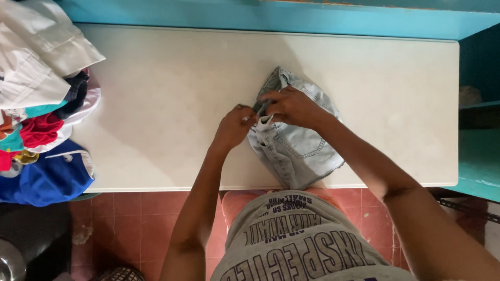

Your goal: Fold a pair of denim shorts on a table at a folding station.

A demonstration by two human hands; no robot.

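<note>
A pale blue denim garment [299, 148], folded into a compact bundle, lies on the white tabletop [172, 93] near its front edge. My left hand [234, 125] pinches the garment's left edge, where a white inner lining shows. My right hand [291, 106] presses down on the upper part of the bundle and grips a fold of the fabric. The two hands almost touch each other above the denim.
A heap of mixed clothes [41, 104], white, red, teal and blue, covers the table's left end. A turquoise wall [271, 13] runs behind the table, and turquoise shelving [479, 151] stands at the right. Red floor tiles [135, 218] show below.
</note>
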